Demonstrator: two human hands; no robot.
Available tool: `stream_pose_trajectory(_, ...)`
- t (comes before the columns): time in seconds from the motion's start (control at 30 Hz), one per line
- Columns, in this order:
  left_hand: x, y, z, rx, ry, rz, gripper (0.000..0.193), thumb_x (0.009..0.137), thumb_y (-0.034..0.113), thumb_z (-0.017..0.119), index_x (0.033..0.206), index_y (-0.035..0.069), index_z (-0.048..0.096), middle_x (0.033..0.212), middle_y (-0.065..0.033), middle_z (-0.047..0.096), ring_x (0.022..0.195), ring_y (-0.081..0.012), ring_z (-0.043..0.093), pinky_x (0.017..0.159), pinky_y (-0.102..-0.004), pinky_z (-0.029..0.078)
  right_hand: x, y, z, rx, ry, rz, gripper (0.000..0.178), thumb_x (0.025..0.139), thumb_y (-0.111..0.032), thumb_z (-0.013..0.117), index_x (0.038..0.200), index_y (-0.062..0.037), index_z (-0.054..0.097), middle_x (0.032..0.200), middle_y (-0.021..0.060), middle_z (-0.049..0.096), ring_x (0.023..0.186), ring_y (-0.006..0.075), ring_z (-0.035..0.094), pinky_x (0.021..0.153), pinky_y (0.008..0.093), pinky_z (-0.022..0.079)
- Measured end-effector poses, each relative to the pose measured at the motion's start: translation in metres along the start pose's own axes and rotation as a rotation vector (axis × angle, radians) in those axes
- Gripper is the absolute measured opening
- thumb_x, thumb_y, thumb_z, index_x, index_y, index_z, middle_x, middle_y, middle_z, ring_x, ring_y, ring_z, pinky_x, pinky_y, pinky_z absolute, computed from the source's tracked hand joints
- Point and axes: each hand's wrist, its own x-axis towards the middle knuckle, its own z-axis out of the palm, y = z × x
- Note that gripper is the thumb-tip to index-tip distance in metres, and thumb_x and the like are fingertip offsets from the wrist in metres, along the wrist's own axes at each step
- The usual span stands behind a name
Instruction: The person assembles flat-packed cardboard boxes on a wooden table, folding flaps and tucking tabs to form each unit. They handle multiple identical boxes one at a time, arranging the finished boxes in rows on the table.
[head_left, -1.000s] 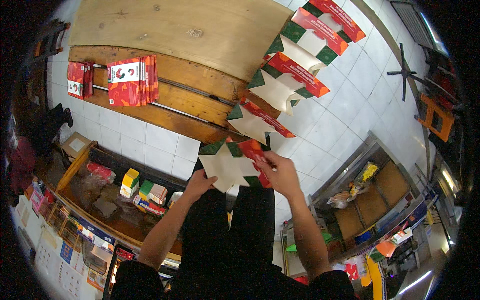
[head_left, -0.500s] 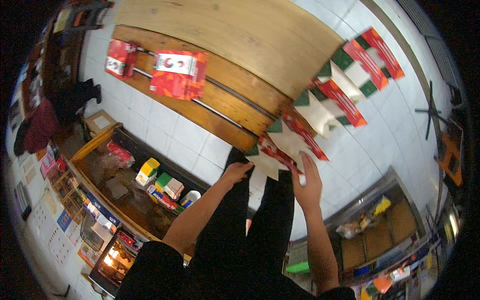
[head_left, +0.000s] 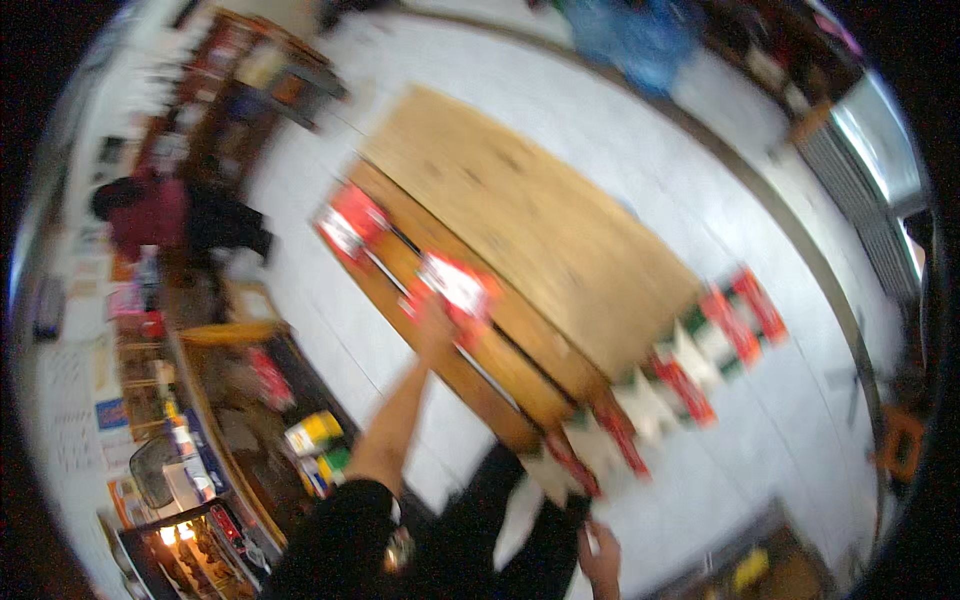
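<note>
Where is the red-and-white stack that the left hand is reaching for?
In the head view the red-and-white stack lies centre-left on the wooden bench, just above the left hand, with a second red stack up-left along the bench.

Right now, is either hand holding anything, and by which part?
Left hand reaches onto the flat red-and-white carton stack at its near edge; motion blur hides any grip. Right hand looks empty.

White tiled floor (head_left: 760,200), wooden table (head_left: 530,210)
</note>
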Motion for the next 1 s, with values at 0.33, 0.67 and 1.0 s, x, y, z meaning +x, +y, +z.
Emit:
stream_pose_trajectory(0.33,-0.059,0.056,-0.064,0.090,0.364,-0.071,0.027,0.098,0.023,0.056,0.121,0.017,0.069,0.092,-0.0218,0.071,0.086,-0.0422,0.069,0.073,-0.0514,0.055,0.034,-0.092,-0.043,0.027,-0.064,-0.171,0.031,0.093,-0.014,0.064,0.123,-0.0043,0.065,0.108,0.0196,0.069,0.096,0.0332,0.068,0.083,0.0385,0.054)
stream_pose_trajectory(0.67,-0.361,0.185,-0.140,-1.225,-0.174,-0.111,0.029,0.099,0.002,0.058,0.128,0.003,0.054,0.119,-0.0104,0.067,0.106,-0.0137,0.064,0.094,-0.0303,0.052,0.038,-0.240,-0.054,0.751,-0.099,-0.211,0.037,0.100,-0.015,0.056,0.131,0.0045,0.056,0.114,0.0095,0.067,0.109,0.0174,0.062,0.096,0.0327,0.048)
stream_pose_trajectory(1.0,-0.385,0.166,-0.195,-1.702,-1.173,-0.281,0.066,0.097,0.038,0.065,0.148,0.007,0.041,0.143,-0.0120,0.055,0.131,-0.0232,0.053,0.110,-0.0409,0.044,-0.022,-0.292,-0.066,0.819,-0.357,-0.079,0.033,0.104,-0.022,0.053,0.129,-0.0015,0.056,0.117,0.0071,0.068,0.104,0.0174,0.066,0.093,0.0345,0.053)
